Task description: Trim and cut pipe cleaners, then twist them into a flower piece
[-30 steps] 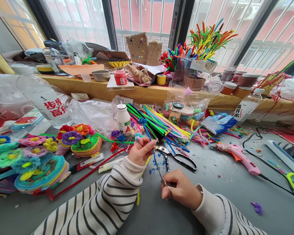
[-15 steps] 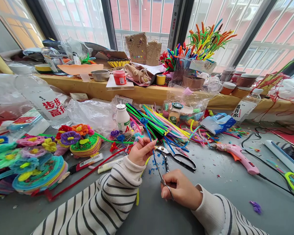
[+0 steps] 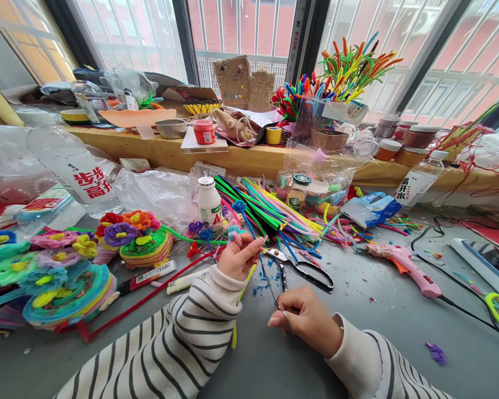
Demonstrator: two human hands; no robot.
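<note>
Two hands at one blue pipe cleaner (image 3: 249,225), above the counter's (image 3: 261,366) near middle.
The left hand (image 3: 240,256) pinches it between fingertips; the right hand (image 3: 305,318), fingers closed, grips one thin dark piece (image 3: 270,286), kind unclear, slanting up to the left. Just beyond lies one pair of scissors (image 3: 283,258); one white bottle (image 3: 209,202) stands farther left, one pink glue gun (image 3: 411,269) lies right, and two clear bottles (image 3: 77,172) stand far left and far right.
</note>
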